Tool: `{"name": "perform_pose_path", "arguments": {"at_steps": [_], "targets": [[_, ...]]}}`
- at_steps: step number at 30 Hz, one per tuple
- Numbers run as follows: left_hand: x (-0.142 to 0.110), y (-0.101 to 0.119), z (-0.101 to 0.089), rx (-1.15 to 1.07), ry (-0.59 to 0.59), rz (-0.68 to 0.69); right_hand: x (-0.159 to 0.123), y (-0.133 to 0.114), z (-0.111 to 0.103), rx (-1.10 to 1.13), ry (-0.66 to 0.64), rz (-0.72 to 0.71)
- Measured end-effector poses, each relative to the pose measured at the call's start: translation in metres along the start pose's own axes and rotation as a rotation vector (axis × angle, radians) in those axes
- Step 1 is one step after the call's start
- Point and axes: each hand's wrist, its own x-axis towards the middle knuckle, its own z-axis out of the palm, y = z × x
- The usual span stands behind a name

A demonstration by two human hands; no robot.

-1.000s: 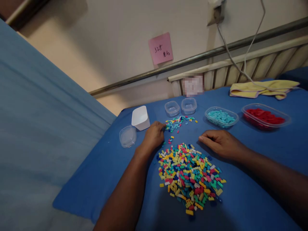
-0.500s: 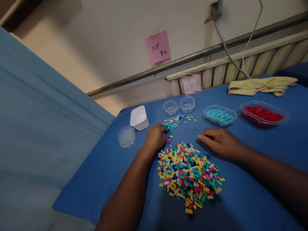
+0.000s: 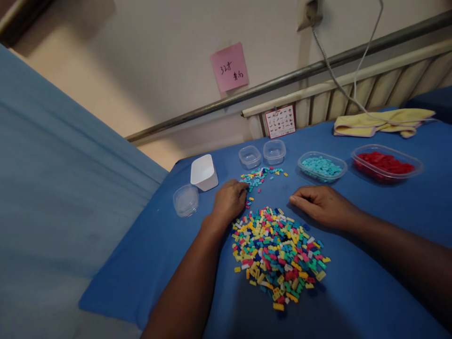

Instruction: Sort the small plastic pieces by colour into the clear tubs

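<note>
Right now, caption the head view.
Left hand at a small, mostly turquoise plastic brick cluster; right hand beside a multicoloured brick heap.

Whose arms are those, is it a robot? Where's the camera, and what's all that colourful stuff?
No robot here: these are a person's own bare arms. The camera is worn on their head, looking forward and down, so you see what they see.

On the blue cover lies a big pile of tiny colourful bricks, with a smaller group behind it. Farther right are light blue pieces and red pieces, each in a clear tub.

The left hand reaches the smaller group's edge; I can't tell if it's pinching a brick. The right hand rests loosely curled, with nothing visible in it.
</note>
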Motion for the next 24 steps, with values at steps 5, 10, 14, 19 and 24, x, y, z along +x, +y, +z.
{"name": "perform_pose_path", "arguments": {"at_steps": [5, 10, 14, 19, 24], "targets": [[0.005, 0.006, -0.004, -0.017, -0.081, -0.023, 0.000, 0.000, 0.000, 0.018, -0.004, 0.006], [0.002, -0.001, -0.004, -0.137, -0.027, 0.015, 0.001, 0.002, 0.001, 0.011, -0.001, 0.000], [0.003, 0.005, -0.003, -0.071, -0.078, 0.039, 0.001, 0.003, 0.001, 0.008, 0.010, 0.001], [0.003, 0.010, -0.009, -0.327, -0.171, -0.017, 0.002, 0.002, 0.000, 0.042, 0.013, -0.008], [0.006, 0.016, -0.005, -0.320, -0.054, 0.120, 0.001, 0.001, 0.000, 0.011, 0.003, 0.002]]}}
